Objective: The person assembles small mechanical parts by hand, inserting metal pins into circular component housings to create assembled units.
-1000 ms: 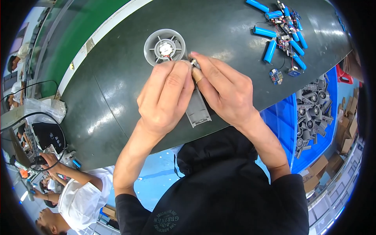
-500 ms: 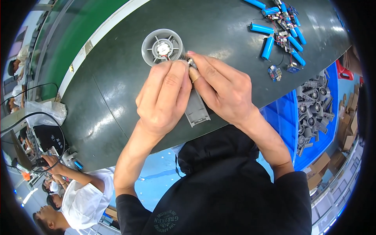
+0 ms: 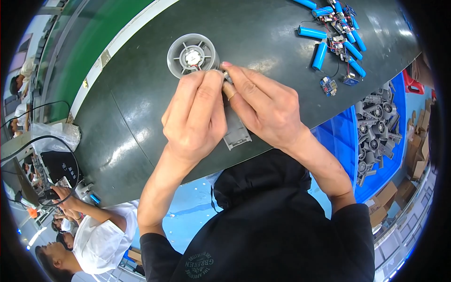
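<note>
A grey plastic fan housing (image 3: 218, 54) lies on the dark table in front of me. Its round open end has spokes and a pale motor hub (image 3: 193, 57) with a bit of red wire, and its flat handle part (image 3: 237, 135) runs toward me. Over the neck between them, my left hand (image 3: 195, 113) is closed in a pinch; its fingers hide what they hold. My right hand (image 3: 265, 101), thumb and forefinger together, pinches a small silvery part (image 3: 226, 75) against the side of the housing. Both hands' fingertips almost meet there.
Blue cylindrical batteries (image 3: 319, 56) wired to small circuit boards (image 3: 328, 86) lie in a heap at the far right. A blue bin (image 3: 348, 145) with several grey housings (image 3: 376, 127) stands right of the table. At left, a co-worker in white (image 3: 105, 239) works beside a black cable (image 3: 75, 160).
The housing and both hands have shifted very slightly left and away from me. The pinching grip of both hands looks the same.
</note>
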`<state>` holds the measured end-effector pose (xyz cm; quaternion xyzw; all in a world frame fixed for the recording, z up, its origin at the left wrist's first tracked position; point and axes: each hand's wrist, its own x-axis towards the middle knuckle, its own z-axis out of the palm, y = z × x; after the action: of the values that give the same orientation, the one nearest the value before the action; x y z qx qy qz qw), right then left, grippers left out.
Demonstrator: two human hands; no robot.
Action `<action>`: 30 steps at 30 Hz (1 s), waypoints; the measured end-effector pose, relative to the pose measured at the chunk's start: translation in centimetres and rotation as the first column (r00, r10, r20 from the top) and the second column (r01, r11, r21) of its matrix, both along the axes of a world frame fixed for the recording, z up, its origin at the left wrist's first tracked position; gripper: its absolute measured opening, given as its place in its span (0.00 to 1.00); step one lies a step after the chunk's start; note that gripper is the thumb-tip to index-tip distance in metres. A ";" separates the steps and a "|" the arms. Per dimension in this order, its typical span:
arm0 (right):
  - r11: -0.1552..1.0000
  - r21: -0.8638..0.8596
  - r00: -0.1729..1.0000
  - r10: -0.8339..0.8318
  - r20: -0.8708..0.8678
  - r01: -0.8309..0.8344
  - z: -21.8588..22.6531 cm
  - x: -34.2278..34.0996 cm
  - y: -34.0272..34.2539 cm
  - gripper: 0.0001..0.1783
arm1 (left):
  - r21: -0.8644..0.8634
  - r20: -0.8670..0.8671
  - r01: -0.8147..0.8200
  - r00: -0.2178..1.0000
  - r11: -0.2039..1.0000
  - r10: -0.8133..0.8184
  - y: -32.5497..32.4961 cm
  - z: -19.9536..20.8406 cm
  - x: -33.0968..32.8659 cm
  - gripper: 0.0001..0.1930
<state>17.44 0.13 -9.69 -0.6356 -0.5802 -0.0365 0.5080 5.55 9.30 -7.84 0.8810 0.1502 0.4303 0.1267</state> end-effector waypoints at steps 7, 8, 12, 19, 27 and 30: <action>0.996 -0.090 0.994 0.007 -0.111 -0.018 0.0 -0.1 -0.4 0.18 | -0.079 0.007 -0.004 1.000 0.997 0.005 -0.2 -0.5 -0.1 0.15; 0.996 -0.084 0.995 0.016 -0.102 -0.024 0.2 0.1 -0.3 0.18 | -0.073 0.016 -0.011 1.000 0.997 0.013 -0.2 -0.3 -0.1 0.15; 0.977 -0.135 0.920 0.101 -0.379 -0.163 0.8 0.9 -0.4 0.18 | -0.122 0.060 0.008 0.998 0.992 -0.001 0.2 0.3 -0.4 0.15; 0.927 -0.187 0.670 0.086 -0.738 -0.324 0.9 1.2 -0.3 0.17 | -0.461 0.010 -0.031 0.999 0.887 0.040 2.8 0.5 -1.5 0.37; 0.957 0.055 0.697 0.245 -0.674 -0.284 2.2 0.4 -1.3 0.20 | -0.244 0.081 -0.002 0.996 0.970 0.022 1.8 3.5 -1.8 0.37; 0.931 0.239 0.738 0.365 -0.567 -0.276 4.3 0.0 -2.1 0.19 | -0.096 0.122 0.003 0.993 0.995 0.009 0.3 6.5 -2.4 0.38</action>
<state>17.42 -1.92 -5.37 -0.4673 -0.4849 0.2153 0.7072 3.16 9.56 -1.31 0.8457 0.1642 0.4758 0.1772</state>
